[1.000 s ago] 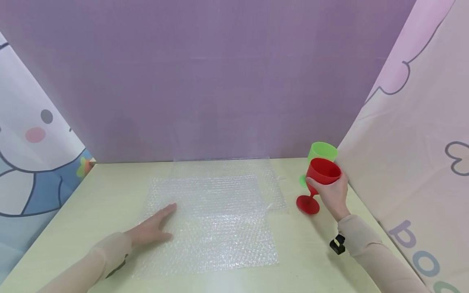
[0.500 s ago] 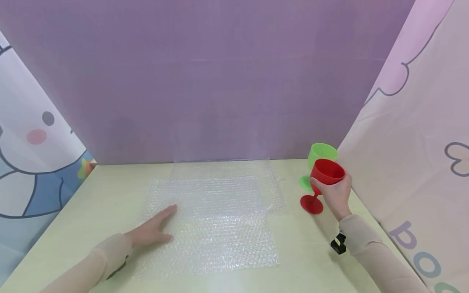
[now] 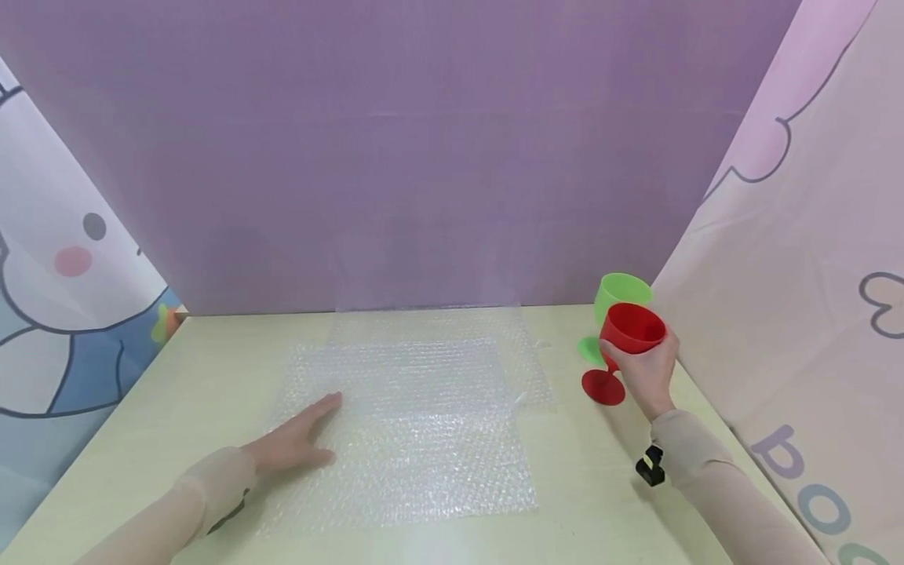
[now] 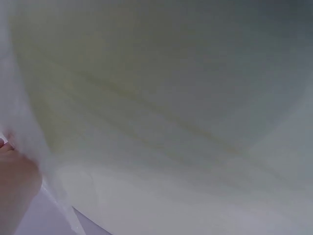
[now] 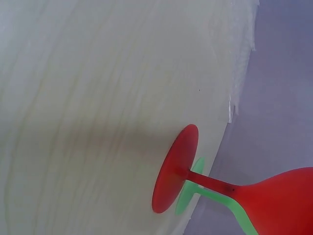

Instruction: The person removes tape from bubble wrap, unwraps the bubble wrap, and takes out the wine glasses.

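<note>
My right hand [image 3: 646, 373] grips the bowl of a red plastic goblet [image 3: 628, 329], with its thumb on the near side. The goblet is slightly tilted, its round foot close over the table. Directly behind it stands a green goblet [image 3: 620, 290], partly hidden by the red one. In the right wrist view the red goblet's foot [image 5: 176, 169] and stem show clearly, overlapping the green foot and stem [image 5: 215, 197]. At the left, my left hand [image 3: 293, 439] lies with fingers spread at the edge of a clear bubble wrap sheet [image 3: 438, 439].
Another bubble wrap sheet [image 3: 530, 353] lies under the first and reaches the table's back edge. The pale wooden table [image 3: 586, 486] meets a purple backdrop [image 3: 438, 173] behind. Printed cloth panels [image 3: 798, 259] flank both sides, the right one close beside the right hand.
My right hand has shifted the red goblet slightly to the right, mostly in the first half second. My left hand has stayed in place.
</note>
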The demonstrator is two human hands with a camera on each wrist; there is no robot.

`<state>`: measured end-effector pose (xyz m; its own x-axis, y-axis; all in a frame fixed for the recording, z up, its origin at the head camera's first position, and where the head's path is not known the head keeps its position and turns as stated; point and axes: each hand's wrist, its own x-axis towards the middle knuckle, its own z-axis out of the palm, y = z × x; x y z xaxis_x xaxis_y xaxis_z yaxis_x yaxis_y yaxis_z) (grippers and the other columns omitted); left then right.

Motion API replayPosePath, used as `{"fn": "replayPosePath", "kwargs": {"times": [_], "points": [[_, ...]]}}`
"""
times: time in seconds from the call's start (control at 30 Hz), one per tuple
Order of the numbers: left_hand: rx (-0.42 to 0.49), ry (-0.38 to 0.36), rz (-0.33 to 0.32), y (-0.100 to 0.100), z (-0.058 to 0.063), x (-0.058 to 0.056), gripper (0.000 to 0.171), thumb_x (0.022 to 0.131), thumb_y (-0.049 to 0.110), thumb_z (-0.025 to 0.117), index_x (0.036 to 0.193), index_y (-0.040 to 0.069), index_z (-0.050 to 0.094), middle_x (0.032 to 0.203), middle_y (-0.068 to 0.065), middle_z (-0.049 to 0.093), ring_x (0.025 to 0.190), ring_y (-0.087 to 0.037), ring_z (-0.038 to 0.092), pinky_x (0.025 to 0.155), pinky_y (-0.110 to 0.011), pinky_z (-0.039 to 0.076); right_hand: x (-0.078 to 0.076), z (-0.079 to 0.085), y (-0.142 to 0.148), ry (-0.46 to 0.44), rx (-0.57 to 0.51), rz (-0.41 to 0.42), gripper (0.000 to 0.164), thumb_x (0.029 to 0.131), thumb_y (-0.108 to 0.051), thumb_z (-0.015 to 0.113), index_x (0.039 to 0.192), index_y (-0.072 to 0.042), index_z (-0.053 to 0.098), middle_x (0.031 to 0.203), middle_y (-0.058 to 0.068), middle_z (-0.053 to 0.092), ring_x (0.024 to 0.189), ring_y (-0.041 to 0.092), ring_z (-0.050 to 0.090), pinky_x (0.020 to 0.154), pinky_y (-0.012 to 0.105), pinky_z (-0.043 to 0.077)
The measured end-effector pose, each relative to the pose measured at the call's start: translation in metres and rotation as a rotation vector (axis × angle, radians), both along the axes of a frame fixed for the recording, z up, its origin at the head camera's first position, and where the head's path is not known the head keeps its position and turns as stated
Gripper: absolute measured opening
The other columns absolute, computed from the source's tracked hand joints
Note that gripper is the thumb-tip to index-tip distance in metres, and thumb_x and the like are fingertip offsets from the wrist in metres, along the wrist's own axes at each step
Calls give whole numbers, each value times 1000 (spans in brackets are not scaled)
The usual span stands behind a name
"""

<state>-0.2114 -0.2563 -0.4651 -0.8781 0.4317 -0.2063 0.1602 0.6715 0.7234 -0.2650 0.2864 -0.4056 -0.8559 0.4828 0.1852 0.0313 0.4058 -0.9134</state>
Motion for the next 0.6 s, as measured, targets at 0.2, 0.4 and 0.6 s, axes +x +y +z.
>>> {"fn": "replayPosePath", "kwargs": {"times": [0.2,0.4,0.6], "points": [[-24,13,-4,0,-2,-4,95,76,33,70,148,10,12,154,-14,8,140,-39,6,111,-57,6,3,7,-6,-37,-27,-7,88,76,-26,74,142,-22,15,143,1,30,128,22,32,92,43,48],[-57,33,-17,3,2,-5,94,77,33,70,147,6,14,153,-16,10,139,-39,8,112,-56,7,2,2,-4,-31,-31,15,91,77,-24,72,144,-21,11,142,2,30,128,22,31,94,44,47],[-135,82,-17,3,6,-5,93,75,34,71,145,3,19,152,-17,15,138,-40,13,112,-56,10,13,2,-6,-63,-39,66,93,79,-24,71,144,-19,5,144,5,26,130,26,28,99,48,43]]}}
